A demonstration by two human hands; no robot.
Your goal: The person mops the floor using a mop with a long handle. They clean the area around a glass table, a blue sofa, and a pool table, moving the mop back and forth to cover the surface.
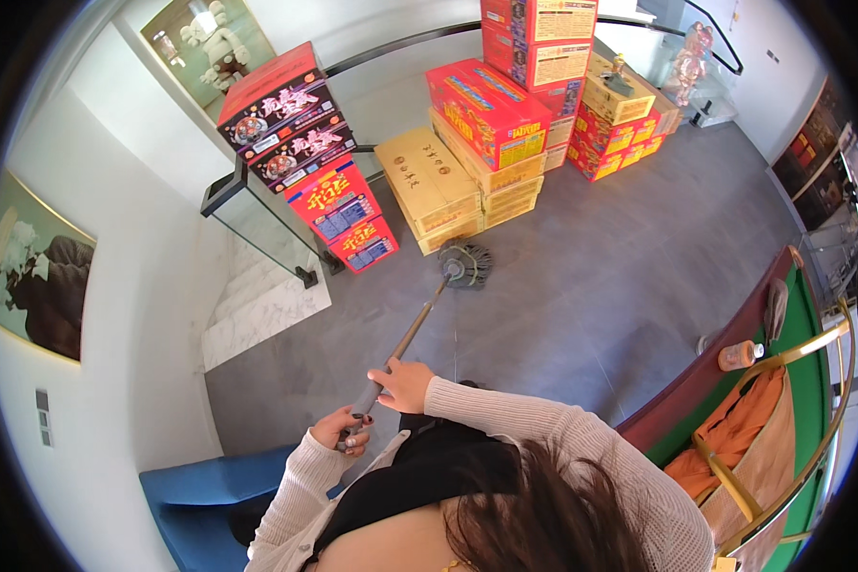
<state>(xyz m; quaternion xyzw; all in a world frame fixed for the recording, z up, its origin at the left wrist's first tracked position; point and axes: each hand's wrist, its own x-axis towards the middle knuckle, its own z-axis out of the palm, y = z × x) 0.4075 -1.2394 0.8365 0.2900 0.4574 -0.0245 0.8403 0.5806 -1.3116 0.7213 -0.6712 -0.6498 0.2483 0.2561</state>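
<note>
Both hands grip a mop [413, 329]: the right hand [407, 384] is farther up the handle, its fingers curled round it, and the left hand [342, 432] is nearer the body, its fingers also closed on the grip. The handle slants far and slightly right to the grey mop head [469, 271], which lies on the grey floor [553, 315] just beside the near edge of the yellow boxes [431, 181]; whether they touch I cannot tell. A red box [491, 107] sits on yellow ones. To the left stand dark boxes [300, 143] on red ones. At near left is a blue seat [195, 491]; at right, a bottle [737, 357] by a green desk [799, 307] and orange cloth [734, 424] on a chair.
</note>
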